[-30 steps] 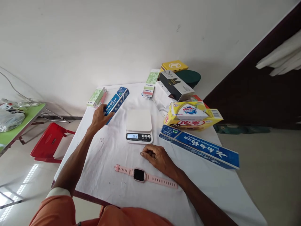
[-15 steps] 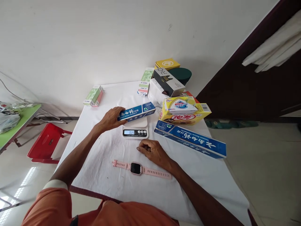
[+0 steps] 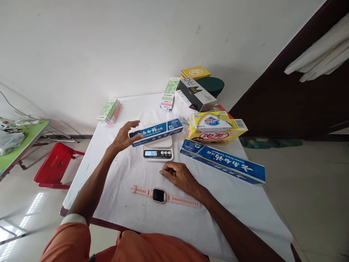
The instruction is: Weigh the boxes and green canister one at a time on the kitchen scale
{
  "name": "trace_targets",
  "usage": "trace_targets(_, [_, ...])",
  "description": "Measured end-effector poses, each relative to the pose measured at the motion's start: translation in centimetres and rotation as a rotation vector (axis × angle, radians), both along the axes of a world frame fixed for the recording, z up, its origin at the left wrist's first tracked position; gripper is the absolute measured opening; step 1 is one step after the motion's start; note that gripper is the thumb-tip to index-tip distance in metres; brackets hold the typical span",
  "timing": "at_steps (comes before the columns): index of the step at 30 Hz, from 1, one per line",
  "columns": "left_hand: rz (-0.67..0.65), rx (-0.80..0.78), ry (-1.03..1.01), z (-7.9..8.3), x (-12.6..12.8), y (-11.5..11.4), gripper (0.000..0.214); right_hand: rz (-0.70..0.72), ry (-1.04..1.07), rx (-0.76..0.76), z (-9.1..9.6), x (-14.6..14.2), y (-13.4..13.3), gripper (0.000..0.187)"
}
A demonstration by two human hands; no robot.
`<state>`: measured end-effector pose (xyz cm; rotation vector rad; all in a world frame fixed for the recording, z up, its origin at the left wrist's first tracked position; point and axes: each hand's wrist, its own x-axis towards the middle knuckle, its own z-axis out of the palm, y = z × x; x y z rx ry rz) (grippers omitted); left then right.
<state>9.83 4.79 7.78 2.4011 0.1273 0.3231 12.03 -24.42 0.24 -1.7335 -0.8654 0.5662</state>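
A blue toothpaste box [image 3: 160,131] lies slantwise across the white digital kitchen scale [image 3: 158,151], whose lit display reads 364. Just off the box's left end, my left hand [image 3: 125,136] has its fingers spread, with nothing gripped; the fingertips overlap the box's end in view. My right hand [image 3: 177,174] rests on the cloth in front of the scale, its fingers curled into a loose fist with no object showing. Below it a pink smartwatch [image 3: 158,195] lies flat with its strap stretched out. To the right is a second blue toothpaste box [image 3: 223,161].
Yellow soap packages [image 3: 218,131], a black-and-grey box [image 3: 197,94], a yellow box [image 3: 195,72] and a dark green round object [image 3: 212,86] crowd the back right. Green-and-pink cartons [image 3: 109,111] stand at the back left. A red chair [image 3: 53,163] is beside the table.
My left hand has let go of the toothpaste box and drawn back left, fingers opening. The box stays on the scale, still reading 364. My right hand has stayed put.
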Motion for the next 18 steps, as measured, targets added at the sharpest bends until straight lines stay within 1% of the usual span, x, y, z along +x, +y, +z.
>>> trace_targets(2, [0.204,-0.227,-0.134,-1.8,-0.8,1.0,0.059,0.001,0.003,-0.007,0.1,0.0,0.0,0.023])
trace_targets(4, [0.375,-0.389,-0.227,-4.0,-1.4,1.8,0.063,-0.001,0.006,-0.009,0.2,0.0,0.0,0.024])
trace_targets(6, [0.461,-0.476,-0.262,-6.1,-1.7,2.5,0.062,0.000,0.007,-0.008,0.2,0.0,0.0,0.025])
trace_targets(8, [0.487,-0.500,-0.267,-7.2,-1.8,2.8,0.059,0.002,0.004,-0.008,0.3,-0.1,0.0,0.025])
trace_targets(10, [0.485,-0.484,-0.265,-7.6,-1.8,2.8,0.056,0.003,0.001,-0.009,0.3,-0.1,0.0,0.025])
trace_targets(18, [0.465,-0.403,-0.241,-7.0,-1.9,2.5,0.052,-0.006,0.024,-0.018,0.4,-0.2,0.1,0.028])
